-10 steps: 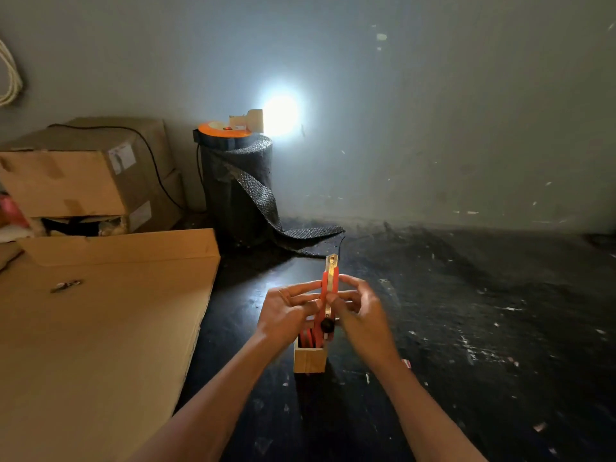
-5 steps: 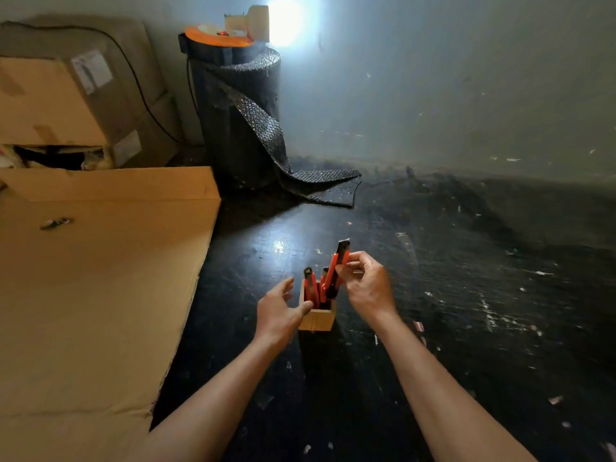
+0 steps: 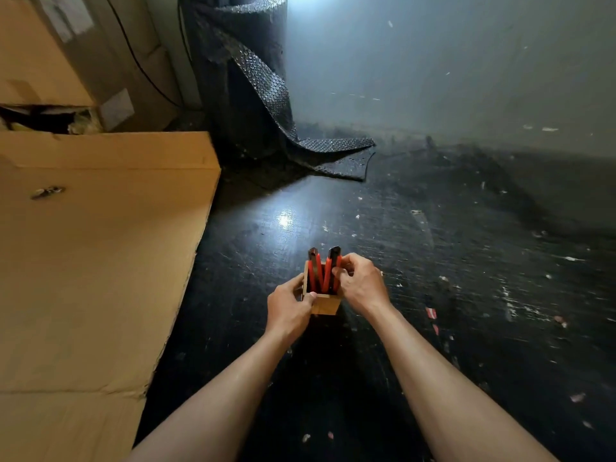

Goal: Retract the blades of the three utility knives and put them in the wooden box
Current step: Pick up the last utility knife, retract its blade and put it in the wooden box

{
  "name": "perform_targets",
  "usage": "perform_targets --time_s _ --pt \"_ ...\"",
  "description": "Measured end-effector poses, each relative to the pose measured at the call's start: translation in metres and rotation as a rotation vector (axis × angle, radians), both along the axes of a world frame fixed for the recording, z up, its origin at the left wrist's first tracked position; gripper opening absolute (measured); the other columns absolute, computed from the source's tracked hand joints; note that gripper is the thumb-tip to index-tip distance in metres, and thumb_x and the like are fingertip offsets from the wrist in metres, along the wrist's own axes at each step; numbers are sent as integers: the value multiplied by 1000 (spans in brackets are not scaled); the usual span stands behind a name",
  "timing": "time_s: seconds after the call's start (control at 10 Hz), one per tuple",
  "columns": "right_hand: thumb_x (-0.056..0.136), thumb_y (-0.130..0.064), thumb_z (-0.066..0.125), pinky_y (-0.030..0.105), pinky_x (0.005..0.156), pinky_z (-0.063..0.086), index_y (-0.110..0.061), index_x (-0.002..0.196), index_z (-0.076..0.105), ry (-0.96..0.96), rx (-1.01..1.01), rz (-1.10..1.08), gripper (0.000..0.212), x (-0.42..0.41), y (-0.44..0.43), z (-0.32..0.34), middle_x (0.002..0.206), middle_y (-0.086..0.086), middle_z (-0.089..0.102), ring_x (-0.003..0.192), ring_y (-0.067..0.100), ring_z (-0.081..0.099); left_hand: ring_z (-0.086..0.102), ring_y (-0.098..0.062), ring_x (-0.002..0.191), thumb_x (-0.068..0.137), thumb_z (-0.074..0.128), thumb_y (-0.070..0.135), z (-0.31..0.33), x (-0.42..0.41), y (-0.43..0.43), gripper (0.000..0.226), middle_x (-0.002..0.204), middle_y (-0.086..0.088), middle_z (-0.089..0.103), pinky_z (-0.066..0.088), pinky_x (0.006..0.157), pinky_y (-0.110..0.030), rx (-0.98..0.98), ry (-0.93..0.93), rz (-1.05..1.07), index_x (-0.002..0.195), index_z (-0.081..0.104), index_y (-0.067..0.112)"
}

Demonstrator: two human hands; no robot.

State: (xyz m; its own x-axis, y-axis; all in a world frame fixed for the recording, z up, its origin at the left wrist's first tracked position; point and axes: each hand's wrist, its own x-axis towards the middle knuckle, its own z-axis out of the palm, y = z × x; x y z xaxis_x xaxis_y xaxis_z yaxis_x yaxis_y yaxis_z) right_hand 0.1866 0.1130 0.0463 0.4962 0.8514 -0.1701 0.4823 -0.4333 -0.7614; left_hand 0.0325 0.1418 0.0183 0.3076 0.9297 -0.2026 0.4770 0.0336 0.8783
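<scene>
Setting: a dark, scuffed floor (image 3: pixel 433 295) dotted with pale flecks, seen from above by a head-worn camera, with a grey wall (image 3: pixel 450 61) behind.
Wooden box: a small open-topped wooden box (image 3: pixel 325 304) stood upright on the floor, low in the middle of the view, between the two hands.
Utility knives: red and black utility knives (image 3: pixel 320 273) stood on end inside the box, their dark tips poking above its rim and leaning apart in a V; only two tips were clear, and how many knives were inside could not be told.
Left hand: the left hand (image 3: pixel 289 310) wrapped the box's left side, thumb pressed on the near rim, fingers curled behind.
Right hand: the right hand (image 3: pixel 361 284) sat at the box's right edge, fingertips pinching the rightmost knife near its top.
Left of the scene: a large flat sheet of cardboard (image 3: pixel 100 261) lay on the floor, with stacked cardboard boxes (image 3: pixel 50 61) behind it.
Background: a roll of dark bubble wrap (image 3: pixel 246 78) stood against the wall, its loose end trailing onto the floor.
Light: a bright glare spot shone on the floor just beyond the box.
</scene>
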Motion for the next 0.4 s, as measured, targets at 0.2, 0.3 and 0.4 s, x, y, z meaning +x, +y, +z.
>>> perform_targets --time_s 0.2,0.3,0.4 --pt "95 -24 64 36 71 56 -19 96 74 -137 -61 9 11 -2 1 -4 96 4 77 85 22 70 69 -15 114 89 75 15 -4 1 2 43 122 1 76 54 104 -40 -21 -11 22 131 69 23" --pt "91 -22 65 45 78 61 -18 95 76 -127 -75 1 12 -2 1 -5 96 7 78 89 25 72 67 -14 113 91 74 15 -4 1 1 43 123 0 75 54 103 -37 -24 -8 15 133 68 22" --pt "90 -22 69 41 85 59 -14 106 75 -129 -79 -32 19 -5 -4 0 105 9 77 99 26 72 68 -18 118 91 75 17 -4 1 3 42 126 -1 74 53 104 -38 -24 7 2 132 69 20"
